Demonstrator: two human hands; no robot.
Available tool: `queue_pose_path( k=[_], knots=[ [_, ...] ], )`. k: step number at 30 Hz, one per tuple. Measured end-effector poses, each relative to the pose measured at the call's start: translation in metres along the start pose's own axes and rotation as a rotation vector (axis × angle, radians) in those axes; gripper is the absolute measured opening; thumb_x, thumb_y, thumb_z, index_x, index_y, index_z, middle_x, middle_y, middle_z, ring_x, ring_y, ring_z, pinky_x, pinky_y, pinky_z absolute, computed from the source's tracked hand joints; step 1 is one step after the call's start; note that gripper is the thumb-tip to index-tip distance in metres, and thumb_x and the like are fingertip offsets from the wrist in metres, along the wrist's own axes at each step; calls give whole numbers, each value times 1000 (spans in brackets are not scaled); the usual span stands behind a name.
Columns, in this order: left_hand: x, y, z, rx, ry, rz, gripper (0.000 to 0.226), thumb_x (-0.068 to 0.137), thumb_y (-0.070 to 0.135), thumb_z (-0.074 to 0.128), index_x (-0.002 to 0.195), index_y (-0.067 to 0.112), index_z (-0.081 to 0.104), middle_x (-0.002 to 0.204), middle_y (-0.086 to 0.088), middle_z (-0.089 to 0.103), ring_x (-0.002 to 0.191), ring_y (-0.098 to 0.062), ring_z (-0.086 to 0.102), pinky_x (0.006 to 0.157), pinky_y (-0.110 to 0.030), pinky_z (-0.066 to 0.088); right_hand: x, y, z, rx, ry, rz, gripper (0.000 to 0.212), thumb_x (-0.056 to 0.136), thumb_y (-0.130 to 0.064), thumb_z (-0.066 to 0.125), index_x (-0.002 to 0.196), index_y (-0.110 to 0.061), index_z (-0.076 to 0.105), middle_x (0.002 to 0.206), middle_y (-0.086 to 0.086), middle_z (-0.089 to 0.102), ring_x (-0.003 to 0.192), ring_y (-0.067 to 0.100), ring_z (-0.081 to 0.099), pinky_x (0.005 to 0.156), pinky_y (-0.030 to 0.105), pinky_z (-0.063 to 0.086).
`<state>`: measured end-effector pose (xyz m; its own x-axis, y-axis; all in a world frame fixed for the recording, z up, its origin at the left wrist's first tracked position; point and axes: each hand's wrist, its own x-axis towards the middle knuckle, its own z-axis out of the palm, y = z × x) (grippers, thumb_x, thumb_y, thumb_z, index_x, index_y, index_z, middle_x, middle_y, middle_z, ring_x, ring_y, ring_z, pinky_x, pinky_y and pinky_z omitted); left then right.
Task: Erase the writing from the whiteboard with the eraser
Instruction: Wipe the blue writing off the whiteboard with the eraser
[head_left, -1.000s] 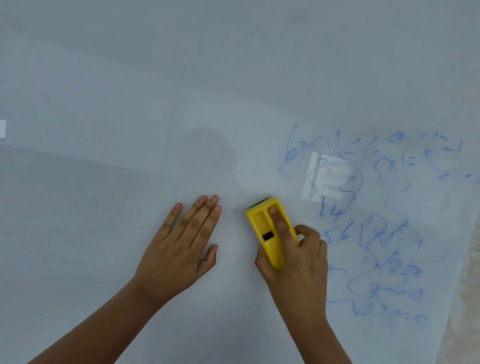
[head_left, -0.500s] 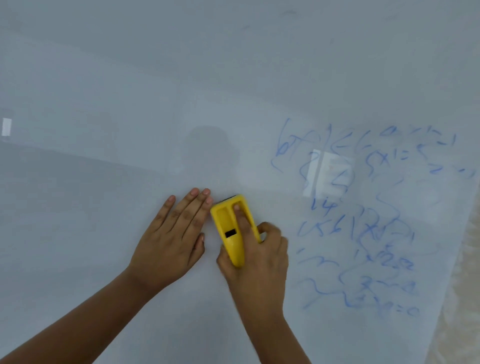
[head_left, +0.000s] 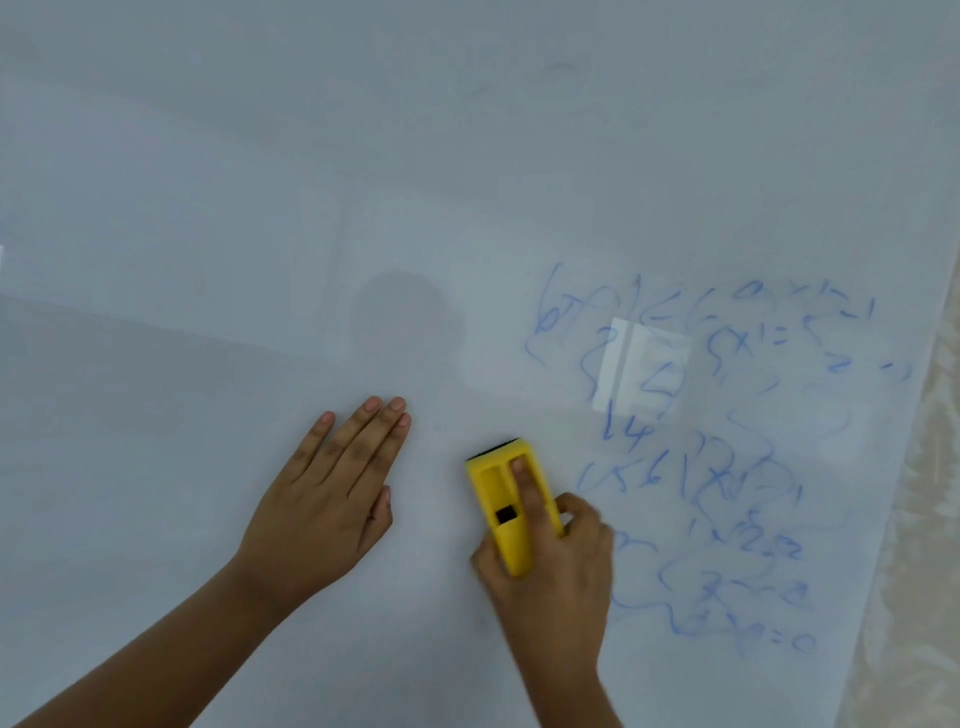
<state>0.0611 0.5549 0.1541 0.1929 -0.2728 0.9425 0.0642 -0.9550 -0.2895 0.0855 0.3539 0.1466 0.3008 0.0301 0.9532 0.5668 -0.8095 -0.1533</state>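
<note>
Under the right hand (head_left: 550, 577), yellow eraser (head_left: 506, 506), pressed on whiteboard (head_left: 208, 260)

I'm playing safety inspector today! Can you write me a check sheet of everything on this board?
Surface: whiteboard, glossy, left part bare.
Job's things: yellow eraser flat on the board; blue writing to its right, smeared, not yet wiped.
Clutter: nothing seen.
Grippers: right hand holds the eraser, one finger along its top; left hand flat on the board, open.
Cables: nothing seen.
Surroundings: pale patterned strip past the board's right edge.
</note>
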Motion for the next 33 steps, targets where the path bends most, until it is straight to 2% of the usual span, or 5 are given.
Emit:
queue_pose_path(
  k=[14, 20, 25, 30, 33],
  knots=[
    [0, 1, -1, -20, 5, -3, 53, 92, 21, 31, 142, 2, 31, 147, -11, 37, 138, -25, 30, 116, -41, 16, 115, 12, -23, 103, 281, 207, 60, 75, -44, 58, 132, -37, 42, 106, 14, 50, 89, 30, 47, 63, 45, 51],
    [10, 4, -11, -40, 43, -13, 49, 88, 17, 39, 133, -1, 46, 129, -19, 58, 123, -27, 43, 110, -40, 25, 106, 3, -19, 8, 234, 3, 61, 71, -46, 60, 129, -34, 46, 102, 14, 53, 83, 32, 51, 61, 37, 46],
    [69, 24, -23, -84, 140, -29, 52, 85, 14, 41, 133, -5, 48, 124, -23, 59, 121, -30, 43, 106, -44, 29, 168, 10, -38, 113, 343, 376, 59, 77, -44, 59, 133, -32, 43, 111, 14, 47, 95, 33, 45, 73, 45, 47],
    [115, 34, -20, -153, 157, -176, 58, 83, 11, 35, 138, -7, 36, 137, -26, 48, 133, -35, 36, 112, -47, 20, 125, -24, -21, 59, 253, -5, 59, 71, -44, 64, 128, -32, 51, 99, 13, 54, 79, 30, 50, 59, 36, 42],
    [114, 33, -14, -177, 121, -185, 61, 82, 10, 33, 140, -8, 33, 141, -26, 44, 135, -35, 35, 113, -46, 20, 121, 6, -31, 37, 226, 40, 60, 70, -40, 67, 127, -31, 52, 102, 15, 55, 82, 33, 51, 62, 41, 47]
  ],
)
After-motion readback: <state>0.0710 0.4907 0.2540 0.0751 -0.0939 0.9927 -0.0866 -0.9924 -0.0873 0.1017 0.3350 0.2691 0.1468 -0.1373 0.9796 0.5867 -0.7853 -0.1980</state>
